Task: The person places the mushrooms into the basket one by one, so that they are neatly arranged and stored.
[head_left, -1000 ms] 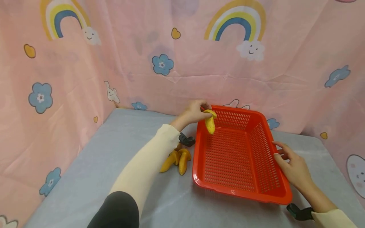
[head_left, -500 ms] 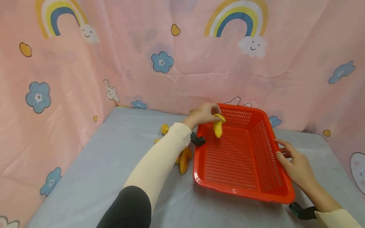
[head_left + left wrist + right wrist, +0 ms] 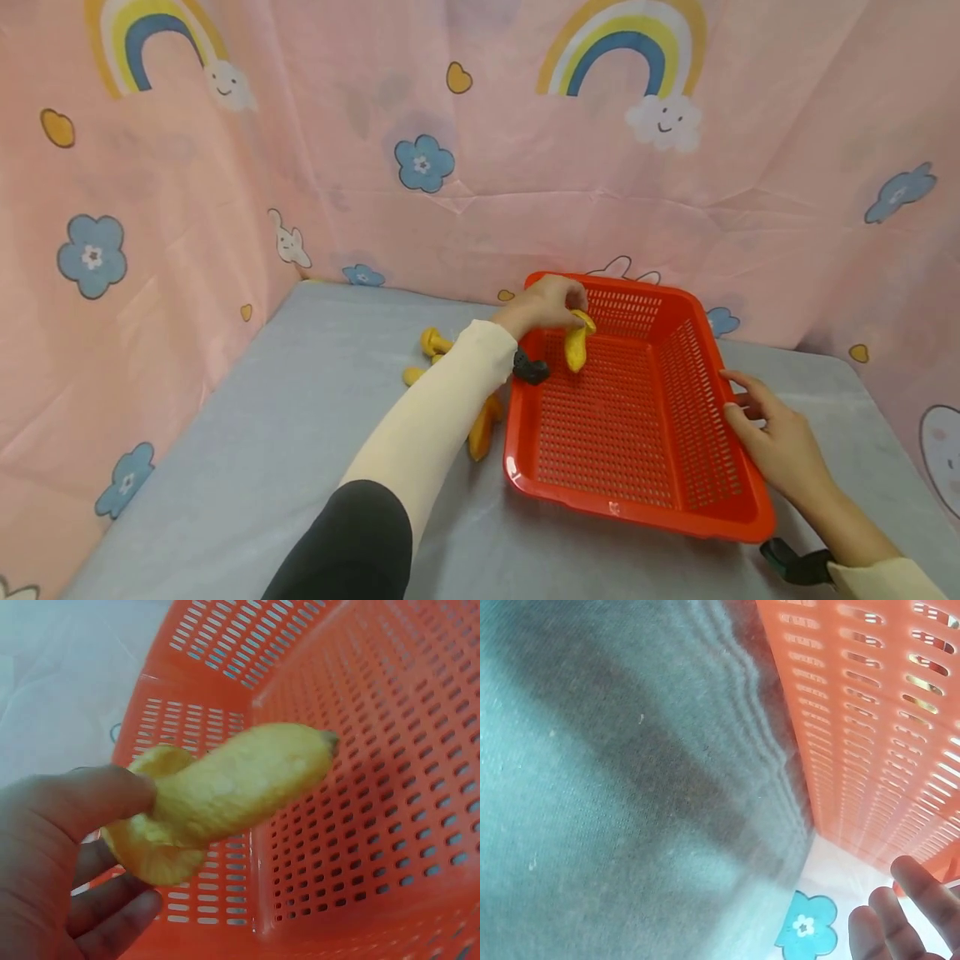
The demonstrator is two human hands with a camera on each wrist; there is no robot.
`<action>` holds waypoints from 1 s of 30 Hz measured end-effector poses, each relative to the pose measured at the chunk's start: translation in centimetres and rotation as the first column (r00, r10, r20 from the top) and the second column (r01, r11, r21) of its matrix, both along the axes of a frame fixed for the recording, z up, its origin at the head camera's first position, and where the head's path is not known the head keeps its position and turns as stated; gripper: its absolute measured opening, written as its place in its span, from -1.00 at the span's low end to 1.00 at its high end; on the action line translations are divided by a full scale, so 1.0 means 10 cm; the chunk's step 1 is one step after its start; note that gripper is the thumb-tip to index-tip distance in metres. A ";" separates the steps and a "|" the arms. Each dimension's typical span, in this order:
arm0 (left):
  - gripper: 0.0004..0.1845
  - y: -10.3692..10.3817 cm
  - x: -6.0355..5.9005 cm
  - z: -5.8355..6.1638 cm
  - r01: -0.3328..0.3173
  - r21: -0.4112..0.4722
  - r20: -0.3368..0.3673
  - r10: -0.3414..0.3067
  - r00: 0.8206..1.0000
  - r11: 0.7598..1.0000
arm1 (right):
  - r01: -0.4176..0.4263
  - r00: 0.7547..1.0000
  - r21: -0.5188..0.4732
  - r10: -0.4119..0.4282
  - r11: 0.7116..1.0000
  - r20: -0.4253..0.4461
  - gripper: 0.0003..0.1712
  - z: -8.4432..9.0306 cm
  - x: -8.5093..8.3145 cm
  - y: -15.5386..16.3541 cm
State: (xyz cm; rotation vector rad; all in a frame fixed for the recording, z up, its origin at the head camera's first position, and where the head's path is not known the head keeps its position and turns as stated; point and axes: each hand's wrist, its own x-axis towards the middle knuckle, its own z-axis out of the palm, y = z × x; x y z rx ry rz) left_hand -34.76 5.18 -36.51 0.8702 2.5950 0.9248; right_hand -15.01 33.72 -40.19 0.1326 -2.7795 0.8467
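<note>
- The left hand [image 3: 543,304] pinches a yellow banana piece [image 3: 576,343] by its flared upper end — thumb on one side, fingers curled beneath, as the left wrist view shows [image 3: 52,847].
- The banana piece [image 3: 225,791] hangs down and away from the grip, its blunt tip pointing into the red basket [image 3: 678,521]; it is held above the basket's perforated floor near the far left corner, not touching it.
- The right hand [image 3: 772,437] rests against the outside of the basket's right wall, fingers spread and relaxed, pinching nothing; in the right wrist view only fingertips [image 3: 889,922] show beside the orange-red wall [image 3: 870,712].
- The basket sits on the grey tabletop [image 3: 262,467].
- Other yellow pieces [image 3: 431,342] lie on the tabletop to the left of the basket, partly hidden by the left forearm — one more [image 3: 480,429] just beside the basket's left wall.
- A pink cloth [image 3: 480,150] printed with rainbows and flowers stands behind.
</note>
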 end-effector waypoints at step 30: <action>-0.93 0.19 -0.08 -0.15 -0.057 -0.402 -0.173 -0.015 0.985 0.914 | -0.016 0.999 0.017 0.015 1.000 0.032 -0.45 -0.01 -0.04 0.01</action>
